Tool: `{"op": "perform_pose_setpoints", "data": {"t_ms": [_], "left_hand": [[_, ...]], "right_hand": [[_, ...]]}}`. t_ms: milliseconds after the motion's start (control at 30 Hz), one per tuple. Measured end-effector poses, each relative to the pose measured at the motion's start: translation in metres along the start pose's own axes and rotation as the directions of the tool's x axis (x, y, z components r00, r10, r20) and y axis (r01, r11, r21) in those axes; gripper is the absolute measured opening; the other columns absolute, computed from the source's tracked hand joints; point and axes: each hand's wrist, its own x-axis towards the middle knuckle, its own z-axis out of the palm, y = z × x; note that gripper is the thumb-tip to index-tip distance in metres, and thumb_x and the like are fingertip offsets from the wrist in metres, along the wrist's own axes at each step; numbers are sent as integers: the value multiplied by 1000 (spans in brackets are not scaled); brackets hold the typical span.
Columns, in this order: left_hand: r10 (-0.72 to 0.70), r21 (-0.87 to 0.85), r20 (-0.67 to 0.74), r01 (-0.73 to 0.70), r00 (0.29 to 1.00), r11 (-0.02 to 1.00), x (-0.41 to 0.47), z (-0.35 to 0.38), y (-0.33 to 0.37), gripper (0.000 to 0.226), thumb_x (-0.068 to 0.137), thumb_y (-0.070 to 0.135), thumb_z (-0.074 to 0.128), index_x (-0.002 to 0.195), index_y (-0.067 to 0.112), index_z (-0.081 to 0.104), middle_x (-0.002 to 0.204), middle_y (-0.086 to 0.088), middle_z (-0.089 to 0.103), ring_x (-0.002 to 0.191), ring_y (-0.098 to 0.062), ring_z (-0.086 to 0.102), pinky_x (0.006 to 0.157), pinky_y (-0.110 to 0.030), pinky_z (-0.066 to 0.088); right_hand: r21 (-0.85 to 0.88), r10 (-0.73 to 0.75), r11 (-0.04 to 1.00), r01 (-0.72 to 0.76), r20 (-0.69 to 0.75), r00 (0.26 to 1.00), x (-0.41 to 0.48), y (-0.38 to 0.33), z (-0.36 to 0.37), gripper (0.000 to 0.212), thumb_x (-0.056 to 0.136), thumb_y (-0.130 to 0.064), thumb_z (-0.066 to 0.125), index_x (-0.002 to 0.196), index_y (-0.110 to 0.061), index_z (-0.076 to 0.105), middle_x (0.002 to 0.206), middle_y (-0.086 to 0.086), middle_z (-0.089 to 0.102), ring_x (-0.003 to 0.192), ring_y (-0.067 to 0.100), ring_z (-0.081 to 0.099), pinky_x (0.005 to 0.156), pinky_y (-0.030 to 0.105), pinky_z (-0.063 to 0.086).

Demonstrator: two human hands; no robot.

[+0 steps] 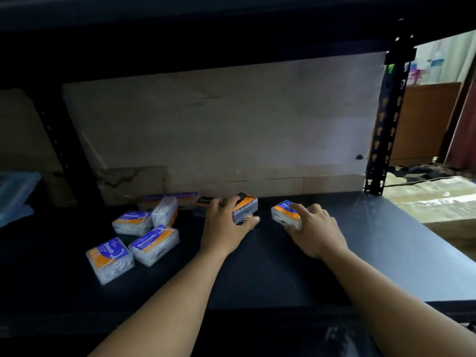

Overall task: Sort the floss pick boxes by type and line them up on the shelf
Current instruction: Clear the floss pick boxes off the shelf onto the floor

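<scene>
Several clear floss pick boxes with orange and purple labels lie scattered on the dark shelf [373,253]. Three at the left read "Smooth" [110,258] [154,244] [132,222]; one more [164,211] stands on its side behind them. My left hand [226,228] grips a box with an orange and black label [246,207] at mid-shelf. My right hand [315,229] rests on a box whose label starts "Rou" [284,211], fingers on its top and near side. More boxes [180,198] lie behind in shadow, partly hidden.
A large cardboard sheet [231,124] backs the shelf. A torn cardboard piece [134,181] leans at the back left. A black perforated upright [383,119] stands at the right rear corner. A translucent bin [15,194] sits at far left.
</scene>
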Motion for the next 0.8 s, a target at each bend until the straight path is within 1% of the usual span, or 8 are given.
{"op": "perform_pose_setpoints", "data": {"t_ms": [100,233,300,400,500,600,700,800], "left_hand": [[-46,42,47,44,998,998,4,4,1,74,74,55,79,138,34,47,135,0,42,116,-21,54,87,-30,47],[-70,19,-2,70,998,997,3,5,8,58,78,31,73,132,33,51,128,-1,43,106,-26,58,78,-28,42],[-98,-13,12,98,995,995,0,4,7,55,78,26,71,129,32,52,127,-1,43,104,-25,58,78,-28,41],[-113,-50,28,115,993,992,-6,-2,5,54,76,28,72,126,35,52,124,0,48,103,-21,58,77,-28,43],[-126,-48,46,129,991,991,-19,-11,7,61,76,36,80,129,35,50,123,0,48,104,-18,56,79,-29,46],[-159,-9,54,160,986,987,-37,-23,16,58,81,33,77,131,32,48,124,-4,47,106,-24,57,77,-27,42],[-149,-14,69,151,986,988,-60,-37,21,54,82,29,73,130,33,49,122,-4,46,102,-25,59,75,-26,41],[-129,-31,94,133,987,991,-79,-49,21,53,81,28,72,128,34,50,119,-4,46,100,-25,60,78,-28,47]], "right_hand": [[5,-9,1000,9,3,1000,2,1,1,56,90,-55,49,141,-39,33,123,6,47,114,29,47,96,40,38],[52,-25,998,24,22,999,3,3,1,54,89,-53,54,138,-40,36,124,4,47,115,30,46,96,40,37],[83,-33,996,29,37,999,4,5,0,52,88,-51,55,137,-41,38,125,4,47,115,30,46,96,40,38],[124,-28,992,18,75,997,4,6,-1,51,86,-46,56,134,-42,39,127,4,45,116,30,46,96,40,40],[143,-6,990,-11,114,993,3,4,-4,46,85,-41,57,129,-37,42,127,7,44,116,31,44,93,40,40],[155,13,987,-36,145,989,-1,1,-7,40,88,-39,57,125,-33,42,127,9,42,115,33,45,85,39,43],[174,23,983,-51,162,987,-12,-3,-12,40,90,-38,56,127,-32,41,127,9,39,104,35,53,78,37,47],[197,9,979,-44,171,985,-33,-5,-18,46,90,-38,59,132,-36,41,127,9,38,94,34,58,81,41,52]]}}
